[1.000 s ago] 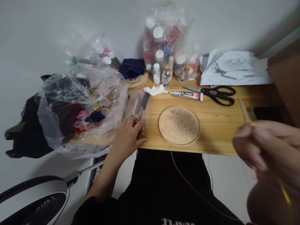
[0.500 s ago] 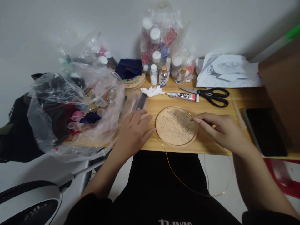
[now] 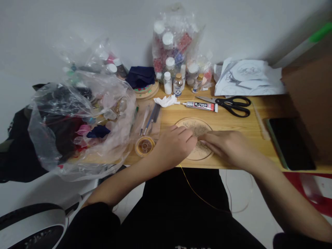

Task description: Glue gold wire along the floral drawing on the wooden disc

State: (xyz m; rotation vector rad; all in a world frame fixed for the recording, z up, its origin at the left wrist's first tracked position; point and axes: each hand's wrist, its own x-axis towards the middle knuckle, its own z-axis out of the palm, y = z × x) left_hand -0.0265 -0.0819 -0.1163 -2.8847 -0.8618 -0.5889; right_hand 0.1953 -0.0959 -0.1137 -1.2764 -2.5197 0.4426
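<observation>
A round wooden board [image 3: 190, 121] with a line drawing of flowers lies at the table's front edge. Over its left half, my left hand [image 3: 177, 145] is closed with curled fingers; what they hold, if anything, is hidden. My right hand [image 3: 228, 147] comes in from the right in a pinch, fingertips close to the left ones above the drawing. A thin gold wire [image 3: 192, 188] hangs in a loop below the table edge, in front of my lap; its end at my fingers is covered. A spool of gold wire [image 3: 145, 146] lies beside my left forearm.
A glue tube [image 3: 201, 105], black-handled scissors [image 3: 236, 105] and a crumpled tissue [image 3: 167, 100] lie behind the board. Small bottles [image 3: 178, 85] and bagged jars stand at the wall. An open plastic bag [image 3: 121, 138] fills the left, a phone [image 3: 290, 143] the right.
My left hand has moved right from beside the board onto it, uncovering the spool. My right hand has shifted left, and both hands' fingertips now come together over the drawing.
</observation>
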